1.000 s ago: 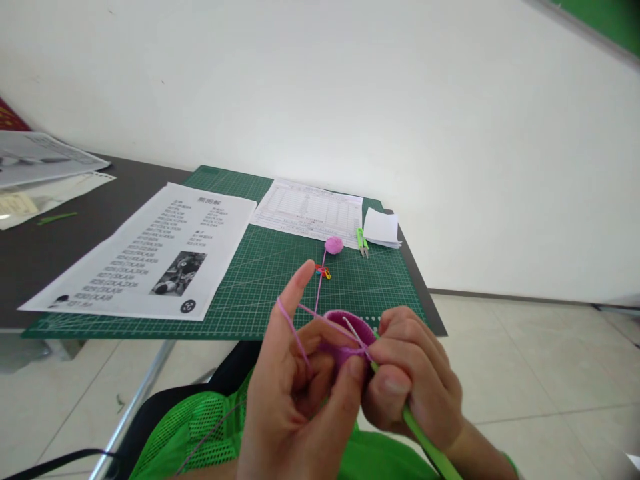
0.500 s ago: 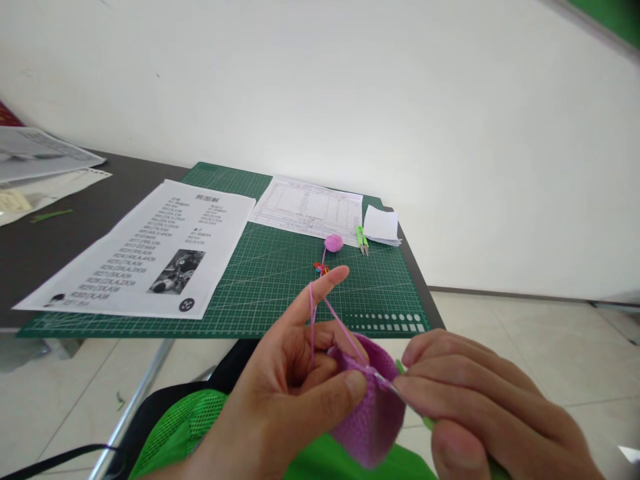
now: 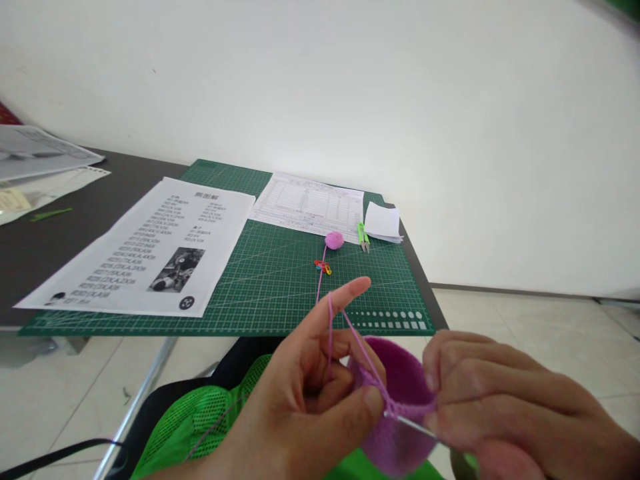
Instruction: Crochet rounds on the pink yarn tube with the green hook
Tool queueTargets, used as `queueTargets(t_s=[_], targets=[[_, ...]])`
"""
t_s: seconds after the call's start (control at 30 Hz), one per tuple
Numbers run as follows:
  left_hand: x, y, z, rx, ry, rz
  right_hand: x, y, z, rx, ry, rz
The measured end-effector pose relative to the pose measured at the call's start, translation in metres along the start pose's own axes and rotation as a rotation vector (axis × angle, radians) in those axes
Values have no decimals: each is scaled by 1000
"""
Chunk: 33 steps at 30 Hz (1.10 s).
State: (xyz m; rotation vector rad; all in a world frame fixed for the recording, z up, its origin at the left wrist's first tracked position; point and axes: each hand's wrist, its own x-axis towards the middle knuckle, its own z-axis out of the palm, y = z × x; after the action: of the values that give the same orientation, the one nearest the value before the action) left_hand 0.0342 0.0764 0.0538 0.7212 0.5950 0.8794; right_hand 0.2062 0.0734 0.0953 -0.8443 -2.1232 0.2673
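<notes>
A cup-shaped piece of pink crochet (image 3: 400, 443) hangs below the desk's front edge, its opening facing up. My left hand (image 3: 320, 393) pinches its rim between thumb and fingers, and the raised index finger carries a loop of pink yarn. My right hand (image 3: 510, 400) is closed on a crochet hook (image 3: 413, 425) with a metal shaft and a green handle, mostly hidden by the fingers. The hook's tip is at the rim, beside my left thumb. On the mat lies a small pink yarn ball (image 3: 334, 241), its strand running toward my left hand.
On the green cutting mat (image 3: 280, 267) are a printed sheet with a photo (image 3: 150, 247), a form (image 3: 310, 203), green-handled snips (image 3: 363, 237), white paper slips (image 3: 383, 221) and several coloured stitch markers (image 3: 323, 267). More papers (image 3: 45, 157) lie at the left.
Both hands and the crochet piece have shifted right and slightly down. The piece's opening shows wider, more of the hook's metal shaft is visible, and the stitch markers are uncovered.
</notes>
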Motion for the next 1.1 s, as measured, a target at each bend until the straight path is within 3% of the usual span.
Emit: queueTargets(t_s=[0.13, 0.33, 0.5, 0.67, 0.97, 1.1], targets=[[1, 1, -5, -35, -57, -28, -2, 1, 10, -44, 173, 11], [4, 1, -15, -25, -131, -86, -7, 2, 18, -30, 95, 53], [3, 0, -8, -4, -22, -57, -8, -3, 26, -36, 211, 147], [1, -5, 0, 51, 98, -2, -13, -3, 34, -89, 209, 166], [3, -22, 17, 135, 401, 170, -12, 14, 49, -272, 304, -4], [6, -25, 14, 81, 373, 185, -15, 28, 60, -259, 402, -50]])
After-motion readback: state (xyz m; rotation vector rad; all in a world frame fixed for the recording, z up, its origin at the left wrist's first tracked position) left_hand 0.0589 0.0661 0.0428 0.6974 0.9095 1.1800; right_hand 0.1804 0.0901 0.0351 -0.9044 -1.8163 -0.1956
